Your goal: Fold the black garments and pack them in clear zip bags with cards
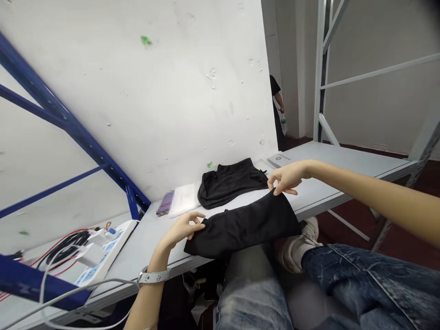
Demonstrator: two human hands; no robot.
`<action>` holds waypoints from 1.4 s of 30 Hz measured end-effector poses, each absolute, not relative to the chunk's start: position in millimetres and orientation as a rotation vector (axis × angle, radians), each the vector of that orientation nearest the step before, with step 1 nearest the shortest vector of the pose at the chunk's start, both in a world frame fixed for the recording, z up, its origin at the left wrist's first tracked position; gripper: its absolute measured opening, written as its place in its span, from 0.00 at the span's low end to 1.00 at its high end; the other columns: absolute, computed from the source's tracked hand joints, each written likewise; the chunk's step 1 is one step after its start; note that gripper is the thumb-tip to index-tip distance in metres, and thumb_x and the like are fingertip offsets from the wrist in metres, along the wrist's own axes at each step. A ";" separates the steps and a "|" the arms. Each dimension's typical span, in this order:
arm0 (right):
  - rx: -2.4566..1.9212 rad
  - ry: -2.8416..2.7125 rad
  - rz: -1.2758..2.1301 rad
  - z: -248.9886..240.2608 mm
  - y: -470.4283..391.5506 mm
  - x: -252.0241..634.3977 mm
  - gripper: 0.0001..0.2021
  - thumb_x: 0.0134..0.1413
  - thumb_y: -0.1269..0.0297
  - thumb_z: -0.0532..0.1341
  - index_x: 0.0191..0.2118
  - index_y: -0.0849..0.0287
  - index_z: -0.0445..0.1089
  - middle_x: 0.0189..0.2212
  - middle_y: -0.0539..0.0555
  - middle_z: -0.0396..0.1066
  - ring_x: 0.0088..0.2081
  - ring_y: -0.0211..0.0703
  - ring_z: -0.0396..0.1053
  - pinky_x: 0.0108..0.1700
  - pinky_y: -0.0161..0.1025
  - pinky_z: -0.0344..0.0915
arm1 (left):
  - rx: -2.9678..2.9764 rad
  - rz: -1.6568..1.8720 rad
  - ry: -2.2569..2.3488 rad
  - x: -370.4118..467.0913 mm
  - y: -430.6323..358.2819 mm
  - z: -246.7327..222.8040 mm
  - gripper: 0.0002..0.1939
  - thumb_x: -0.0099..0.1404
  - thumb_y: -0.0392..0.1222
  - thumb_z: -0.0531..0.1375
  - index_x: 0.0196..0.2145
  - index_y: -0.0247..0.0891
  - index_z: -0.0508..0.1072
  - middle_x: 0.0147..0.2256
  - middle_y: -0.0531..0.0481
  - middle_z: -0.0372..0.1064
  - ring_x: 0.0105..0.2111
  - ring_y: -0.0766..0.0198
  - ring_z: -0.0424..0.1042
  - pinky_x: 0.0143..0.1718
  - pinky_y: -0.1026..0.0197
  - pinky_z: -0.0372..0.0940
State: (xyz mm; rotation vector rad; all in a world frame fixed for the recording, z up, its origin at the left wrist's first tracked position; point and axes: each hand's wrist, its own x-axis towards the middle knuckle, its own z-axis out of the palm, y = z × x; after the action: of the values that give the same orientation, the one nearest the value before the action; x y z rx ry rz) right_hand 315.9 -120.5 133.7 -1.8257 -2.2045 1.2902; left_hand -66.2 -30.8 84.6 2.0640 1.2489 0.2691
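A black cloth (240, 227) is stretched between my two hands over the front edge of the grey tabletop, its lower part hanging near my knees. My left hand (182, 229), with a white band at the wrist, pinches its upper left corner. The upper right corner is pinched between thumb and finger of my right hand (287, 178), raised a little higher. Behind it, a second black cloth (230, 181) lies bunched on the table against the white wall. To its left lies a white packet (184, 199).
A white power strip (106, 252) with plugs and tangled cables (68, 247) sits at the left by a blue metal frame (85, 142). A grey printed box or booklet (280, 159) lies at the back right. Beyond the wall, a person (277, 110) holds a bottle.
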 end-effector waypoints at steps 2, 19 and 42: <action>-1.860 -2.225 1.250 133.3 -119.5 316.7 0.16 0.50 0.50 0.62 0.38 0.58 0.67 0.14 0.45 0.63 0.16 0.30 0.44 0.26 0.35 0.47 | 2.068 0.189 1.248 -67.2 -33.5 85.9 0.21 0.53 0.52 0.62 0.40 0.35 0.74 0.30 0.54 0.68 0.15 0.72 0.61 0.24 0.62 0.58; -1.909 -2.310 1.157 134.7 -117.7 317.0 0.15 0.55 0.51 0.60 0.28 0.59 0.69 0.09 0.45 0.58 0.16 0.32 0.47 0.27 0.35 0.51 | 2.004 0.152 1.129 -82.9 -49.3 104.8 0.16 0.62 0.56 0.56 0.35 0.41 0.64 0.20 0.57 0.68 0.20 0.62 0.72 0.24 0.64 0.60; -1.702 -1.782 0.552 91.3 -50.2 335.7 0.17 0.55 0.67 0.56 0.52 0.57 0.62 0.50 0.59 0.70 0.49 0.46 0.68 0.48 0.41 0.65 | 2.548 0.935 1.096 -33.7 62.1 110.6 0.08 0.57 0.44 0.58 0.33 0.38 0.73 0.50 0.42 0.68 0.52 0.53 0.66 0.46 0.55 0.65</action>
State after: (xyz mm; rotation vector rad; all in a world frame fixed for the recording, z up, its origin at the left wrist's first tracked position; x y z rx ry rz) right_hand 335.7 -50.2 91.3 -1.7017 -1.7825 0.5523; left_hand -33.7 62.1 110.6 2.5481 1.0956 0.9354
